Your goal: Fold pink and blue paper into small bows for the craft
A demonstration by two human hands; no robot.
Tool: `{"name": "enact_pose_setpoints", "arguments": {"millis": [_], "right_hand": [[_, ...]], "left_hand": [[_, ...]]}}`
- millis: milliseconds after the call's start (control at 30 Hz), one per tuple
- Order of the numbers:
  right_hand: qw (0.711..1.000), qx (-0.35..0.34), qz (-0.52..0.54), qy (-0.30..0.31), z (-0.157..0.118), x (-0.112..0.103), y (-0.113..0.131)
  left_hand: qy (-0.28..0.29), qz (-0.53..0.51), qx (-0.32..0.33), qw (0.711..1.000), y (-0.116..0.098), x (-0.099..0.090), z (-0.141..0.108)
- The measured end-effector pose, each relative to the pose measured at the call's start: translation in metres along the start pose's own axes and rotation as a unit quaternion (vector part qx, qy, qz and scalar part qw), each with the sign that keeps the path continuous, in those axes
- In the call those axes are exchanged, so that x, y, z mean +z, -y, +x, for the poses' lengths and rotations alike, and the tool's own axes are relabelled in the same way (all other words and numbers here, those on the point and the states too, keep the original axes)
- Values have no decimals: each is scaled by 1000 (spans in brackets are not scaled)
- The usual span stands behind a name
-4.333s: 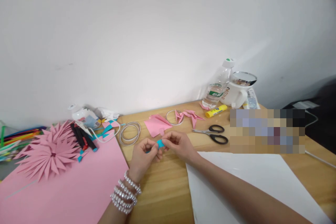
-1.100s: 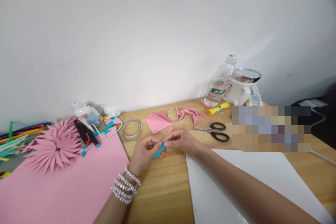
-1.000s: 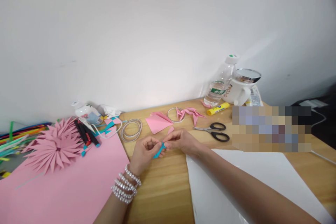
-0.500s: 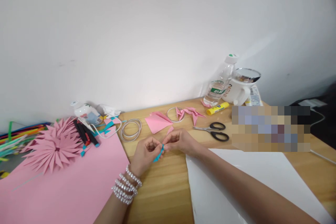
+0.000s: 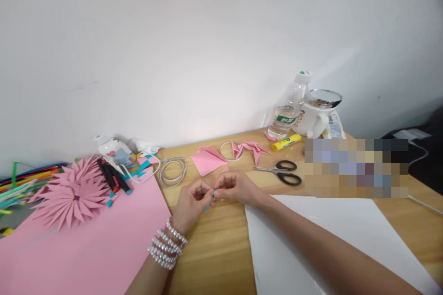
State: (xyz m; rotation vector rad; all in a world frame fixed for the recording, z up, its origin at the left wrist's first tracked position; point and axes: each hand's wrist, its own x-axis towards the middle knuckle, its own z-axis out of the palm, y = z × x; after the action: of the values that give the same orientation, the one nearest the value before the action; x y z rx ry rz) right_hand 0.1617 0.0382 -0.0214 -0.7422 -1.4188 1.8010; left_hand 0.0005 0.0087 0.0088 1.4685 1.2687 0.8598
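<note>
Both of my hands meet over the bare wood of the table, pinching one small piece of blue paper. My left hand, with pearl bracelets on its wrist, grips it from the left between thumb and forefinger. From the right, the thumb and fingertips of my right hand close on its upper end. Most of the paper is hidden by the fingers; only slivers of blue show. Just beyond the hands lies a folded pink paper sheet. Scissors with black handles lie right of my right hand.
Pink card with folded paper flowers and markers lies left; a white sheet lies under my right forearm. Wire rings, a glue stick, a water bottle and a mug stand or lie toward the wall.
Less of the blue paper shows between my fingers now. The hands have hardly moved, and the other things lie as before.
</note>
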Motion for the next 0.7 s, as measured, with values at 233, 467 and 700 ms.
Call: {"name": "enact_pose_setpoints", "arguments": {"millis": [233, 467, 700], "right_hand": [[999, -14, -31, -22, -1, 5, -1], [996, -39, -67, -36, -1, 8, -5], [999, -28, -38, -26, 0, 5, -5]], "left_hand": [[51, -73, -40, 995, -4, -2, 0], [33, -59, -38, 997, -4, 0, -1], [44, -90, -48, 994, -6, 0, -1]]}}
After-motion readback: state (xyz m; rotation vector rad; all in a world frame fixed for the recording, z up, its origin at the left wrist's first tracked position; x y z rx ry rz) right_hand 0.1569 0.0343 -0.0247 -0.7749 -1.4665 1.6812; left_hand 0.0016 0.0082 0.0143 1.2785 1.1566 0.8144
